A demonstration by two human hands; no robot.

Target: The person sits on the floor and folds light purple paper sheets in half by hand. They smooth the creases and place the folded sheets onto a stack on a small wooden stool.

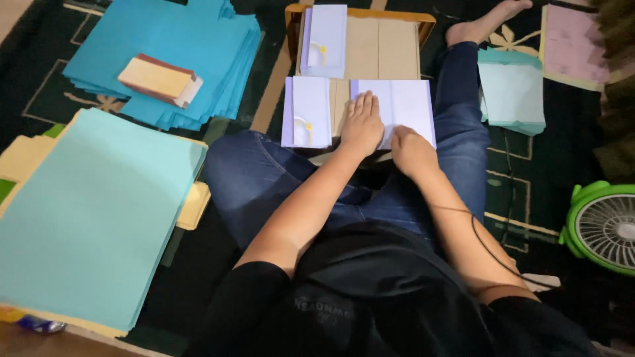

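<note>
On the lap: a small wooden tray-table (397, 46) sits across the person's crossed legs in blue jeans, and that's where both hands are.
Left hand: the left hand (361, 123) lies flat, palm down, fingers stretched out and close together, pressing on the left part of a pale lilac folded sheet (410, 106). Nothing gripped, just pushing down.
Right hand: the right hand (411, 151) is curled loosely, knuckles up, resting on the near edge of that same sheet. Can't tell if the fingertips are pinching the paper.
Finished-looking pieces: one lilac envelope (306, 111) with a little yellow dot lies just left of the hands, and a small stack of them (324, 39) sits at the far end of the table.
Left side of floor: a big light-teal paper pile (92, 218) up close, a brighter blue paper pile (172, 46) further off with a tan block (159, 79) on top.
Right side of floor: a mint paper stack (512, 89) by the bare foot, pink sheets (574, 46) beyond, and a green fan (603, 226) at the edge.
</note>
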